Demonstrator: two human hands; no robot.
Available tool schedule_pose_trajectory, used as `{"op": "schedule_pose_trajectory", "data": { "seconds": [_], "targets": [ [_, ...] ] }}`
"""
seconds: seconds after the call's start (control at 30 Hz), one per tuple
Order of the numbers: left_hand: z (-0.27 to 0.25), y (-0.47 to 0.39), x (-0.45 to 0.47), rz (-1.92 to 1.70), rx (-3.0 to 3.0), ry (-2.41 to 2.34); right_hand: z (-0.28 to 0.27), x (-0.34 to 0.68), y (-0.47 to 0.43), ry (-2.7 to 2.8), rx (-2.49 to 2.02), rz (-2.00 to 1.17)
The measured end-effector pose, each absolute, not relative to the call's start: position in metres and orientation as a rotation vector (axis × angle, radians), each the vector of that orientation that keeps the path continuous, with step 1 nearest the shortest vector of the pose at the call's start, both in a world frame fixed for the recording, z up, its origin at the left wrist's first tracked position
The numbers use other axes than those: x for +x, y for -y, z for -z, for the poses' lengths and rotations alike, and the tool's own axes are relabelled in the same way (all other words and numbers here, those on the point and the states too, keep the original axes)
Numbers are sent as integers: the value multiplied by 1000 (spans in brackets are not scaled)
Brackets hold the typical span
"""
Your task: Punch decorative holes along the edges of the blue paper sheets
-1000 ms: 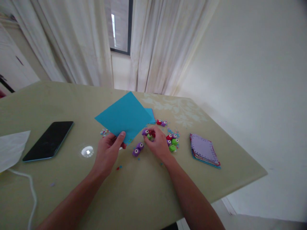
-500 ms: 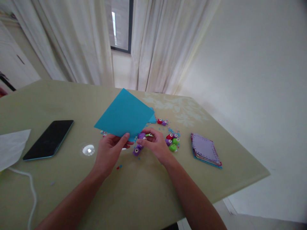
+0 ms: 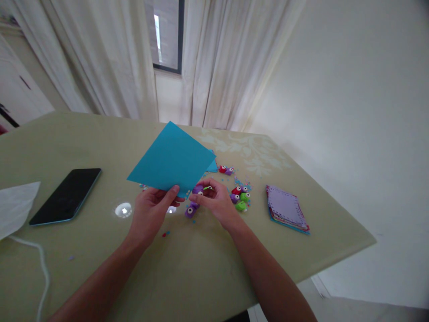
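Note:
A square sheet of blue paper [image 3: 172, 156] is held up in front of me, one corner pointing away. My left hand [image 3: 150, 210] grips its lower corner, thumb on top and fingers underneath. Pale dots show along the edge near that corner. At the lower right edge of the sheet, my right hand [image 3: 216, 201] is closed on a small purple paper punch [image 3: 197, 189] with a toy eye, partly hidden by the fingers. Another purple punch [image 3: 190, 211] lies just below it on the table. A bit of green shows behind the right fingers.
More red, purple and green punches [image 3: 240, 205] lie to the right among paper confetti [image 3: 243, 182]. A stack of punched paper squares [image 3: 287, 209] rests further right, and blue sheets [image 3: 212, 167] lie behind. Left are a black tablet [image 3: 67, 197], white paper [image 3: 16, 203] and a cable [image 3: 43, 264].
The blue sheet has shifted slightly left and tilted a little. Both hands keep their grips in nearly the same place.

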State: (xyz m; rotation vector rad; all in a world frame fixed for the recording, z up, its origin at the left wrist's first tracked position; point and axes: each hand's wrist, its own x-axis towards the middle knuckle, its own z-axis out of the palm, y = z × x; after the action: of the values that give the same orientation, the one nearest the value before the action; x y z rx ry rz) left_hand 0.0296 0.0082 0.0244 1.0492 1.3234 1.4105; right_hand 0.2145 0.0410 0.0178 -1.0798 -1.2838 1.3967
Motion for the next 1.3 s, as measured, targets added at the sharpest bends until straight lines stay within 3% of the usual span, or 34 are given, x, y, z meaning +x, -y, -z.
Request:
{"op": "schedule_pose_trajectory", "data": {
  "seconds": [1.3],
  "targets": [
    [-20, -8, 32, -1326, 1287, -1362, -14, 216, -43, 1139, -981, -1660]
  ]
}}
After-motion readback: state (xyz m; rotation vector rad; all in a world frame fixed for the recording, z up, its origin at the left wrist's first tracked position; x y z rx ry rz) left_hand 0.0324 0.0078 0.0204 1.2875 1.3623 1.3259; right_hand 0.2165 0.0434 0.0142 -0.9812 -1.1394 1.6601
